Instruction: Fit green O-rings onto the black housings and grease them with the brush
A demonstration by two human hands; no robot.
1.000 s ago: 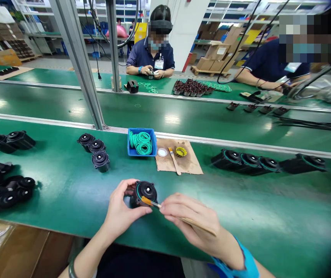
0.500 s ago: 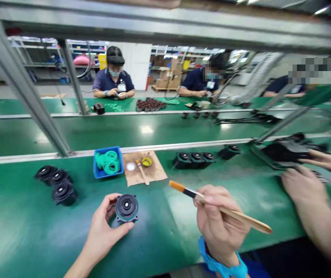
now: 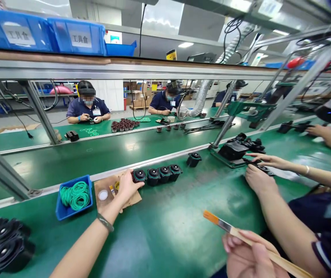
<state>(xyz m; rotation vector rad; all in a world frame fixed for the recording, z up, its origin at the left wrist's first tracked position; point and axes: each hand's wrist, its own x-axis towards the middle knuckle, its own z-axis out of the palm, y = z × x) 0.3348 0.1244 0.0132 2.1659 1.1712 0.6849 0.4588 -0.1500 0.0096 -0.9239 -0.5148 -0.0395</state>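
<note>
My left hand (image 3: pixel 128 186) reaches across the bench with its fingers around a round black motor housing (image 3: pixel 139 176), which has a green ring around its top. That housing stands at the left end of a row of similar black housings (image 3: pixel 164 174). In my right hand (image 3: pixel 249 251), low on the right, is a paintbrush (image 3: pixel 218 222) with orange bristles and a wooden handle, its tip pointing up and left. Under my left forearm lies a stained cardboard sheet (image 3: pixel 136 197) with a white round lid (image 3: pixel 103 195) and a second brush (image 3: pixel 112 190), partly hidden.
A blue bin (image 3: pixel 58 208) of green rubber rings (image 3: pixel 77 195) stands left of the cardboard. More black housings (image 3: pixel 12 251) sit at the lower left; a single one (image 3: pixel 193 159) is farther right. A co-worker's hands (image 3: pixel 259 170) work at the right. A metal post (image 3: pixel 222 131) rises from the bench edge.
My left hand has carried the black housing forward and right to the row's left end. My right hand, with the paintbrush, now appears lower and farther right. The view has shifted right and up.
</note>
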